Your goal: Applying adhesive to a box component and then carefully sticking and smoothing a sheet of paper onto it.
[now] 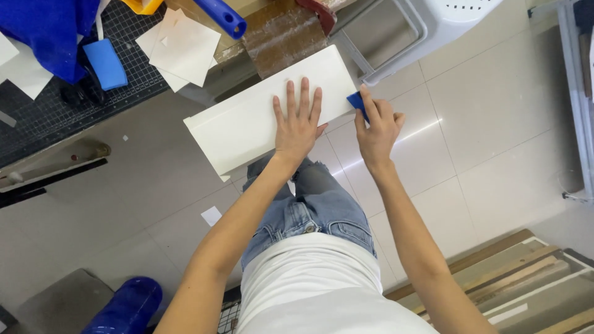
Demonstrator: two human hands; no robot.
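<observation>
The left hand [299,120] lies flat and fully open, fingers spread and pointing away from the body, palm pressed down on the top face of a long white panel [247,124]; it grips nothing, only bears on the surface near the panel's right half. Just beside it, the right hand [377,127] is closed in a pinch on a small blue scraper [357,102], index finger stretched along it, the tool's edge touching the panel's right end. The panel rests tilted across the person's front, above the knees in blue jeans [309,198], over a pale tiled floor [482,124]. Farther out to the left, a dark cutting mat [55,117] carries white paper sheets [182,49] and a blue sponge-like block [105,63]. A blue-handled tool [223,15] lies beyond the panel's far edge.
</observation>
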